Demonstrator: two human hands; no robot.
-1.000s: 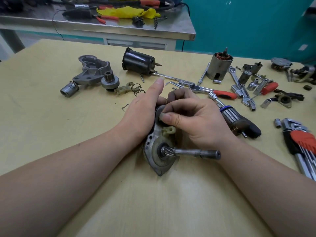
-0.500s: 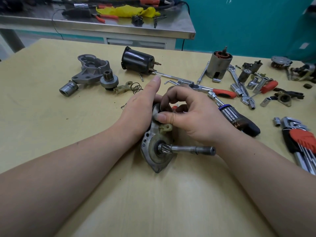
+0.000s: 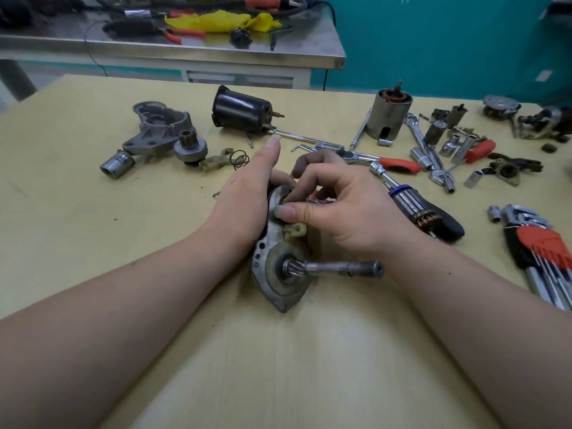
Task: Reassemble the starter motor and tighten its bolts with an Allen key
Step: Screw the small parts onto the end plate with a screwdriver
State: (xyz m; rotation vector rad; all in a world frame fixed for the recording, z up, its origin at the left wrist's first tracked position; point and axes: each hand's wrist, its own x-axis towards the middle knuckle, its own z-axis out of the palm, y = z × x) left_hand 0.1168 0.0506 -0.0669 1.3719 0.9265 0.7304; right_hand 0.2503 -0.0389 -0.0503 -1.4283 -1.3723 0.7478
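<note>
The starter motor end plate [image 3: 280, 261] stands on edge on the counter [image 3: 93, 230], sandwiched between both hands. The left hand [image 3: 247, 199] braces it from the left with fingers mostly straight, index finger pointing away, palm flat against the plate's back. The right hand [image 3: 337, 205] curls over the plate's upper end, thumb pressing its face just above the pale plastic lever [image 3: 294, 232] while the bent fingertips work at something behind the rim (what they pinch is hidden).

This looks like cast metal: stiff, fairly heavy for its size, probably a little greasy, so a flat-palm brace suits it better than fingertips. The geared shaft [image 3: 334, 269] juts toward the right wrist, below that hand, and would serve as a firm handle, though the pinion teeth are best left alone. The plastic lever seems the fragile part. The Allen key set [image 3: 538, 252] lies well to the right of the right hand, untouched.
</note>
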